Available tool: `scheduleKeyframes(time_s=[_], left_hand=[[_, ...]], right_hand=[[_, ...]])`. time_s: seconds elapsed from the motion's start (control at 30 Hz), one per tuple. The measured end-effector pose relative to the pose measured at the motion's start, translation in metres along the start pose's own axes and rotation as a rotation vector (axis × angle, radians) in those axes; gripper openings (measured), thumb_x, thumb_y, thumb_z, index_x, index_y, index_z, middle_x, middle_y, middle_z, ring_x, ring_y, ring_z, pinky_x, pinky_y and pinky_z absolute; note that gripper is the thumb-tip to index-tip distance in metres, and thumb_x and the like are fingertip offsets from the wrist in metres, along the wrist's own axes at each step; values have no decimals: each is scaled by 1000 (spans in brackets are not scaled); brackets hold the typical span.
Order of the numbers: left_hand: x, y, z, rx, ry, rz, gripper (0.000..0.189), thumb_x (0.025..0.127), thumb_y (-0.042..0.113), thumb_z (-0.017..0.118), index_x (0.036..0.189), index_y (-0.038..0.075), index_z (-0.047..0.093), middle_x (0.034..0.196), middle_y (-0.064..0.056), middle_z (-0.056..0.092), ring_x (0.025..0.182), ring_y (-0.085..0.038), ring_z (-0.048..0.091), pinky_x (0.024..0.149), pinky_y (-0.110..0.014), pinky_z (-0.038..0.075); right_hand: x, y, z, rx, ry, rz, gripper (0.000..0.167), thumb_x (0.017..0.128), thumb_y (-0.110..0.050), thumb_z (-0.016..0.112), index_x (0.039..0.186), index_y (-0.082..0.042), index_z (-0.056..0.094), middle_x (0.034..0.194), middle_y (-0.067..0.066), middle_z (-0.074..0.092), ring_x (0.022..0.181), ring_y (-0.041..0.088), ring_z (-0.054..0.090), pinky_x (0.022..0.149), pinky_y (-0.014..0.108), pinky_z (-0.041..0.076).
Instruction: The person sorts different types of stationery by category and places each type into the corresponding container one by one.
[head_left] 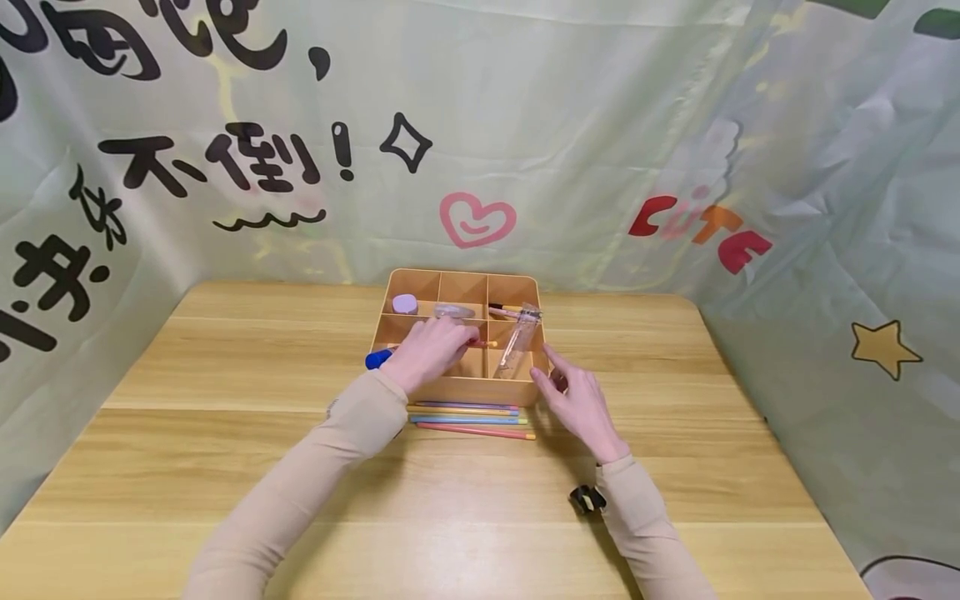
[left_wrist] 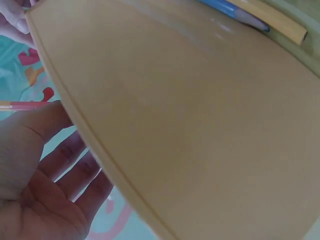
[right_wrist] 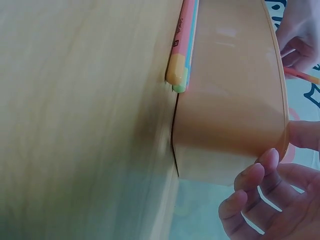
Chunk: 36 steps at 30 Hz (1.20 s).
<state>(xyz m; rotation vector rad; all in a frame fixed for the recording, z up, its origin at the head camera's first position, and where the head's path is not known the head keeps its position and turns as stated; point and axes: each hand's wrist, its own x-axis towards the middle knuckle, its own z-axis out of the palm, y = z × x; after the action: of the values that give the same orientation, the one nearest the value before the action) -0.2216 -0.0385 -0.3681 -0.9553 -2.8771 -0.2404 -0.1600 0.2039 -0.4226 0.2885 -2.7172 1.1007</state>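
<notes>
An orange-tan divided organizer box sits toward the back of the table. My left hand reaches over its front compartments and pinches a red pencil with an orange end, also visible in the right wrist view. My right hand holds the box's front right corner, with the thumb at the rim and the fingertips against the outer wall in the right wrist view. Several colored pencils lie side by side along the box's front. The left hand hides part of the front compartments.
Inside the box are a lilac block, a pale purple item, pens and a clear tube leaning over a divider. A blue-ended item sticks out at left. Printed cloth hangs behind.
</notes>
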Motion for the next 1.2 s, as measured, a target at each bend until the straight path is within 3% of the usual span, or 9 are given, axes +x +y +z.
scheduleKeyframes(time_s=[0.13,0.43,0.57,0.77,1.0,1.1,1.2], left_hand=[[1,0,3,-8,-33,-18,15,99,14,62,106,17,75,98,0,76,69,-19,60,52,-31,46],[-3,0,9,40,-27,7,17,94,15,71,109,22,75,97,1,75,73,-18,65,53,-31,51],[-14,-1,6,32,37,14,24,92,16,74,115,23,74,103,2,77,76,-20,69,54,-32,53],[-39,-1,6,-95,171,17,23,93,15,73,115,19,73,108,1,76,91,-21,70,72,-36,59],[-76,2,15,-180,330,72,15,92,18,75,106,15,75,99,1,75,89,-16,66,75,-32,57],[-85,3,19,-228,353,125,12,90,17,76,101,14,75,94,2,74,85,-12,66,73,-26,57],[-88,5,20,-258,334,158,11,89,17,77,99,13,75,92,2,75,80,-9,68,70,-23,57]], right_hand=[[1,-1,0,-3,2,-3,53,98,-23,66,142,3,53,66,4,58,55,8,46,51,21,36],[3,-2,1,-4,4,-15,53,98,-23,66,142,4,53,66,6,60,56,10,47,51,21,38],[3,-1,1,1,0,-20,53,98,-23,65,142,4,53,67,5,61,56,10,48,50,21,39],[2,-1,1,19,-5,-12,54,99,-25,64,143,3,52,66,5,60,55,9,47,50,21,38],[1,2,3,28,-3,-44,53,98,-22,65,142,6,52,65,4,60,56,7,48,51,21,39],[1,3,3,38,-9,-40,53,99,-22,64,142,6,52,65,4,60,56,7,48,50,21,40],[0,3,2,44,-6,-37,53,98,-21,65,142,6,52,65,5,60,56,8,49,50,21,40]])
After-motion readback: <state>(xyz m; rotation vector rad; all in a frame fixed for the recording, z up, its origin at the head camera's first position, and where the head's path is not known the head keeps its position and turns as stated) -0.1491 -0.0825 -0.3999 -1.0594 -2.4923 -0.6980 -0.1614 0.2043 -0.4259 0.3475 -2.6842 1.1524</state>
